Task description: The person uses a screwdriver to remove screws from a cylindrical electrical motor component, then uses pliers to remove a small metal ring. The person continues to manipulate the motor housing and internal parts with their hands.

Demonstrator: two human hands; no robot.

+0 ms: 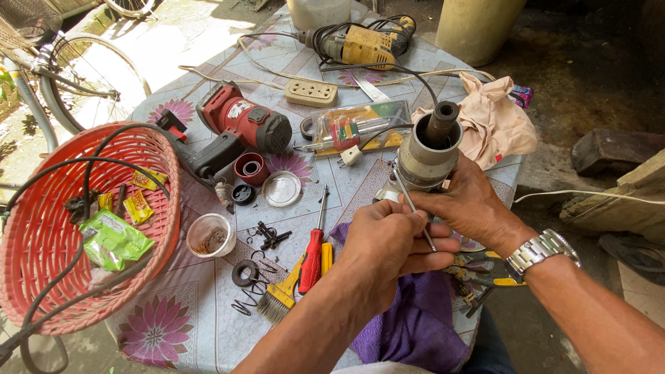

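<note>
Two hands are working together: the right hand (474, 201) is gripping a grey motor housing (426, 156), while the left hand (388, 239) is pinching a thin rod (413, 208) against it, above a purple cloth (415, 318).

Both forearms reach in from the lower edge, bare to the elbow. The left hand (388, 239) is curled into a loose fist, thumb and fingertips pinched together, knuckles up. The right hand (471, 204) lies just beyond it, fingers wrapped forward in a grip, wrist bent, touching the left hand's fingers.
</note>
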